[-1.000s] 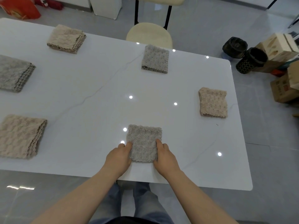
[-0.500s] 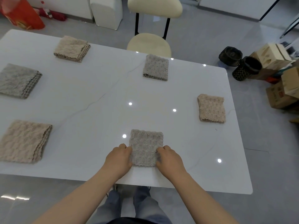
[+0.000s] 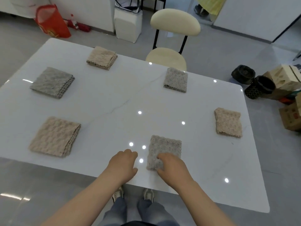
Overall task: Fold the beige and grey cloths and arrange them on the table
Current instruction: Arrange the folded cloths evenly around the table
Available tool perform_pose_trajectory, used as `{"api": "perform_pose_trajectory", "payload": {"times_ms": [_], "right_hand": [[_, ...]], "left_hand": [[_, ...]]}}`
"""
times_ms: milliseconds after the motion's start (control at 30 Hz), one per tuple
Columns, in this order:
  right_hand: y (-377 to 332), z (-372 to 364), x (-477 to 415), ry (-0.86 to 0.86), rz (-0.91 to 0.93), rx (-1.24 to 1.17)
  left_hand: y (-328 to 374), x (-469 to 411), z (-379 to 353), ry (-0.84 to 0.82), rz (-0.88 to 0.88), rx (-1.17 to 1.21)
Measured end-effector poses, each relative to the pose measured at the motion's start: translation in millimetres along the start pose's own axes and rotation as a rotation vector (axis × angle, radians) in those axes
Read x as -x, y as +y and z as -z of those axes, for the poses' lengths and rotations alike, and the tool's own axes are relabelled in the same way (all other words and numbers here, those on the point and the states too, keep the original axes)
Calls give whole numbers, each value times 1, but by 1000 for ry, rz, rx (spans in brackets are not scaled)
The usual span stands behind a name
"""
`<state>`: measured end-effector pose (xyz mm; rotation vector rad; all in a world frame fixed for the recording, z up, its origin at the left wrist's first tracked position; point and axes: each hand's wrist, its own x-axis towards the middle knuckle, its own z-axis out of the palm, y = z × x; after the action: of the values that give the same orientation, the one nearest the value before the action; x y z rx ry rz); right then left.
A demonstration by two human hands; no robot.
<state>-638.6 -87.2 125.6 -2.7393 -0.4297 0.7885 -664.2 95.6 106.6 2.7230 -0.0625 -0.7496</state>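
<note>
Six folded cloths are laid out on the white table [image 3: 114, 98] right now. The near grey cloth [image 3: 164, 149] sits close to the front edge, a bit right of centre, folded into a small rectangle. The right hand [image 3: 173, 168] is on its near right corner, fingers bent down over the top and thumb tucked at the near edge, so it looks like it's pinching that corner. The left hand [image 3: 123, 165] is off the cloth, just beside it on the bare table, fingers loosely curled and holding nothing (there's a clear strip of table between it and the cloth).

The rest are spread well apart around the tabletop:
- near-left beige cloth [image 3: 55, 137], the biggest-looking one, lying flat
- left grey cloth [image 3: 52, 82] further back on the same side
- far beige cloth [image 3: 102, 57] near the back edge
- far grey cloth [image 3: 175, 79] by the back edge, just in front of the cream chair [image 3: 175, 22]
- right beige cloth [image 3: 228, 122] near the right edge

On the floor there's a red bag [image 3: 52, 22] back left, a white bin [image 3: 127, 25] next to the chair, and two dark baskets [image 3: 259, 85] plus cardboard boxes [image 3: 286, 75] off to the right
</note>
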Motion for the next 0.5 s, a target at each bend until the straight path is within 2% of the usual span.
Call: {"api": "perform_pose_trajectory", "payload": {"times_ms": [300, 500], "right_hand": [[-17, 2, -9, -120, 293, 103], [-38, -5, -11, -189, 459, 186]], "left_hand": [[1, 47, -27, 15, 315, 151], [5, 79, -42, 86, 501, 284]]}}
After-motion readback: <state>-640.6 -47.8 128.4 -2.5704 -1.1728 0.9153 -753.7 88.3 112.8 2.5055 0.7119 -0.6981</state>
